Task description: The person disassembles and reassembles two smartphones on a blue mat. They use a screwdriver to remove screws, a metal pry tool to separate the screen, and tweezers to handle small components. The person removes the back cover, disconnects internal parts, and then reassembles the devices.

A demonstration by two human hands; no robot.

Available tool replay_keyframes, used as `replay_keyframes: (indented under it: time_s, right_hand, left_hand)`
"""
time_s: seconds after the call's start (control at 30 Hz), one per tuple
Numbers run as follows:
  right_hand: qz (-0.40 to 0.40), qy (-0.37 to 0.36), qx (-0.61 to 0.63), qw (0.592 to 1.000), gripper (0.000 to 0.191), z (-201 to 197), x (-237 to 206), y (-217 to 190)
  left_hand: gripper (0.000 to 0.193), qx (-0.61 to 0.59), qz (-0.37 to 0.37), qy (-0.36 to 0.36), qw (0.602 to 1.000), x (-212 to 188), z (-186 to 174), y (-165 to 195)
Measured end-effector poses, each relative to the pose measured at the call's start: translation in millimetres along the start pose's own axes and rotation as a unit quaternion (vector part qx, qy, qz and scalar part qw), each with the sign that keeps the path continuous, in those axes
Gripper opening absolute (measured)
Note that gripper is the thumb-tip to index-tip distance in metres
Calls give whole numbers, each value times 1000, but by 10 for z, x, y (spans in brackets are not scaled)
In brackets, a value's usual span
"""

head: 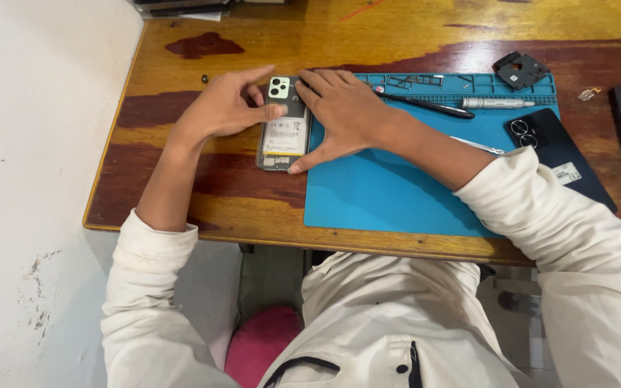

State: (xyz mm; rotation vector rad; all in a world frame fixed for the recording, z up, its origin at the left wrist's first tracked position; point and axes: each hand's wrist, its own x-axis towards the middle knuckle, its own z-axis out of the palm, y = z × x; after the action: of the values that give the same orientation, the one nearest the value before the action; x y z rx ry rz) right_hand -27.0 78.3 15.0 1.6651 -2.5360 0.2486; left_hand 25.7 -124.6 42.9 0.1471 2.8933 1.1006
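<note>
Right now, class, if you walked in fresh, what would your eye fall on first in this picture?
First, the two hands meeting over an opened phone at the left edge of the blue mat: the left hand presses its thumb on the phone, and the right hand lies flat beside it. Next, the dark phone back cover on the mat's right side, with a screwdriver above it.

A worn wooden table [203, 194] stands against a scuffed white wall [30, 179].
</note>
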Motion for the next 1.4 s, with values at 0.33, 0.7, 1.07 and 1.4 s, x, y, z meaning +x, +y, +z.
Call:
replay_keyframes:
  time_s: [0.33,0.7,1.07,1.4]
  right_hand:
    - [13,-21,-9,1000,138,11,14,-8]
    - [12,-42,-48,998,141,-49,-10,15]
    - [16,-60,-30,998,146,-1,-11,47]
    - [9,25,-23,999,114,-218,-548,342]
  left_hand:
    - [92,214,-15,2,977,-45,30,17]
    - [109,199,58,-45,977,-26,12,-93]
    - [118,182,44,-33,982,-28,59,-176]
    - [114,220,74,-26,972,107,199,-114]
